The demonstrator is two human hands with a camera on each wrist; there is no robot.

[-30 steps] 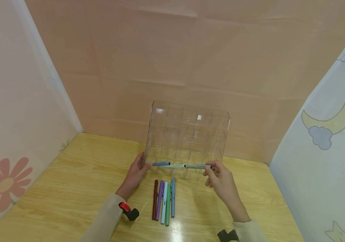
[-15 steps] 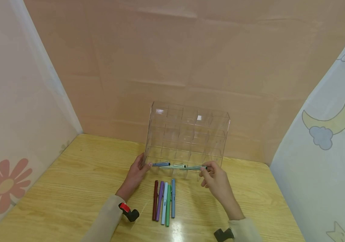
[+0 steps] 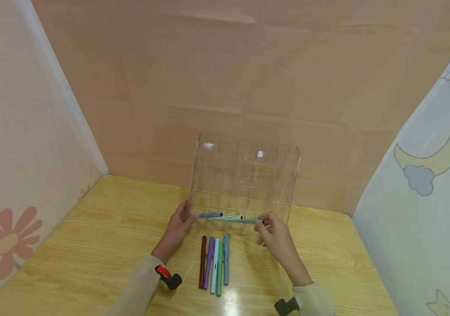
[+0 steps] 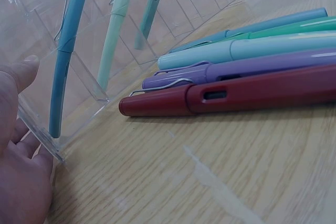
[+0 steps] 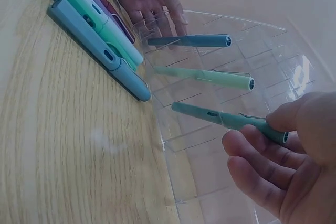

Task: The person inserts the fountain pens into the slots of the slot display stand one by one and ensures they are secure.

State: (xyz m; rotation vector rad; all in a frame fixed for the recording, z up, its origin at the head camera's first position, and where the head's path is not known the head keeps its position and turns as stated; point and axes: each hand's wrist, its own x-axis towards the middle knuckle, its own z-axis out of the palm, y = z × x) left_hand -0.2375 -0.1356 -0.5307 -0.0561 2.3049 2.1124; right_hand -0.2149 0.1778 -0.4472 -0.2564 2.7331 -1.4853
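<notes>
A clear acrylic pen rack (image 3: 244, 175) with rows of compartments stands tilted on the table. My left hand (image 3: 176, 227) grips its lower left edge, thumb in front and fingers behind. In the bottom row sit a blue pen (image 5: 197, 41) and a pale green pen (image 5: 220, 78). My right hand (image 3: 274, 235) pinches the cap end of a grey-green pen (image 5: 210, 114), whose lower part is inside a bottom-row compartment beside the pale green one. On the table in front lie a dark red pen (image 4: 210, 95), a purple pen (image 3: 208, 262), a light blue pen (image 3: 214, 265), a green pen (image 3: 219, 267) and a blue-grey pen (image 3: 226, 259).
The wooden table (image 3: 130, 210) meets a peach backdrop (image 3: 228, 87) behind the rack. A flower-printed sheet (image 3: 31, 153) hangs at the left, and a sheet with a moon print (image 3: 426, 175) at the right.
My right hand has moved left and slightly down with the grey-green pen, which has slid further into its compartment. The left hand and the rack have stayed in place.
</notes>
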